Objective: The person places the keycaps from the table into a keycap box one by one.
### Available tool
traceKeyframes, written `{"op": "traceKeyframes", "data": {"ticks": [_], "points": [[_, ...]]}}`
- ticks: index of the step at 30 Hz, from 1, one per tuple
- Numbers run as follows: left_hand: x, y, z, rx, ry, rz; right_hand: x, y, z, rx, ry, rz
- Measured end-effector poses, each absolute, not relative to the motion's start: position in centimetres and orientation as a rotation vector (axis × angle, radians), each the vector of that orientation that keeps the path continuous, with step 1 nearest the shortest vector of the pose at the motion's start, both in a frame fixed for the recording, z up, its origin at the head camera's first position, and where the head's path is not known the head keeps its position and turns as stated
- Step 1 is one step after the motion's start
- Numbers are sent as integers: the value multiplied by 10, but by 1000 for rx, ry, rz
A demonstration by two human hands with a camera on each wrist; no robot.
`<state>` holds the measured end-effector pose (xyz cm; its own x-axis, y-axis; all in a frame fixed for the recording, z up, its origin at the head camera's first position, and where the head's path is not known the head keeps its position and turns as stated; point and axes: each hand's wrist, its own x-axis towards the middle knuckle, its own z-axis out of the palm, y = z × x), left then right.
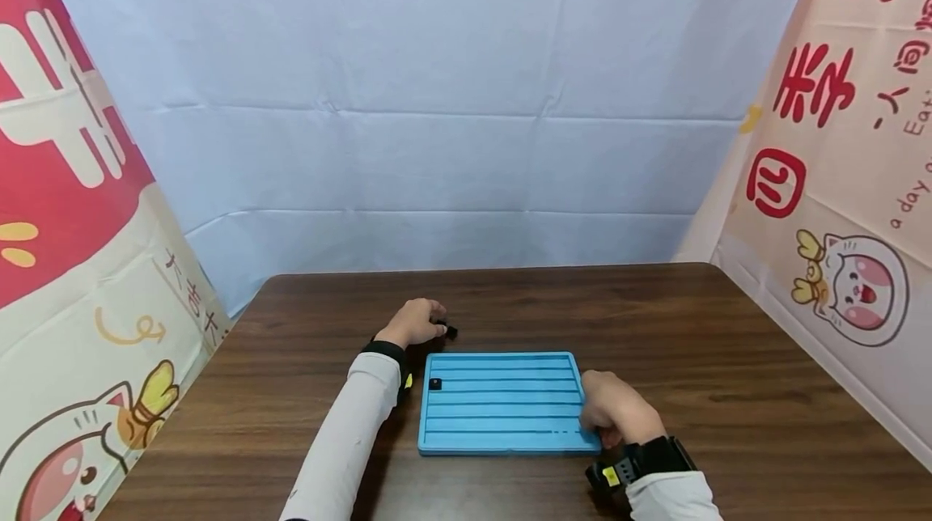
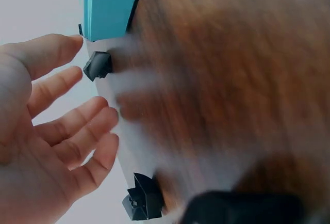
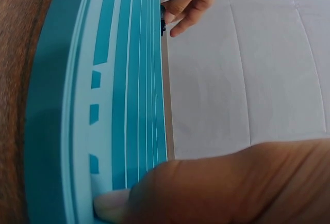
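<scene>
A ridged light-blue tray (image 1: pixel 502 398) lies flat on the table, with one small black keycap-like piece (image 1: pixel 434 383) near its left end. Beyond the tray's far left corner, my left hand (image 1: pixel 415 322) reaches down beside another black piece (image 1: pixel 451 332). In the left wrist view its fingers are spread and loosely bent; a black piece (image 2: pixel 98 65) sits just off the thumb and index fingertips, apart from them. A second, hollow-looking black piece (image 2: pixel 144 198) lies below the little finger. My right hand (image 1: pixel 617 406) grips the tray's right edge, its thumb (image 3: pixel 116 203) over the inner rim.
The brown wooden table (image 1: pixel 728 359) extends around the tray. A pale cloth (image 1: pixel 437 100) hangs behind it, and printed cloths hang at the left (image 1: pixel 73 262) and right (image 1: pixel 837 181). Both wrists wear black straps.
</scene>
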<state>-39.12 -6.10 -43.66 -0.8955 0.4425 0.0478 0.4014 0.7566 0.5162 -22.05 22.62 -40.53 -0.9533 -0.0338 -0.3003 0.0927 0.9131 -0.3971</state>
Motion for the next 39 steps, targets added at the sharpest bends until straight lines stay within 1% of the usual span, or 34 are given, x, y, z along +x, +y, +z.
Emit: {"op": "traceKeyframes", "data": {"ticks": [14,39], "points": [[-394,-56,-439,730,2846,786,-221,228,-405,33,2765,-590],[-393,-58,-440,693,2894,769,-220,227,-404,60,2775,-575]]}}
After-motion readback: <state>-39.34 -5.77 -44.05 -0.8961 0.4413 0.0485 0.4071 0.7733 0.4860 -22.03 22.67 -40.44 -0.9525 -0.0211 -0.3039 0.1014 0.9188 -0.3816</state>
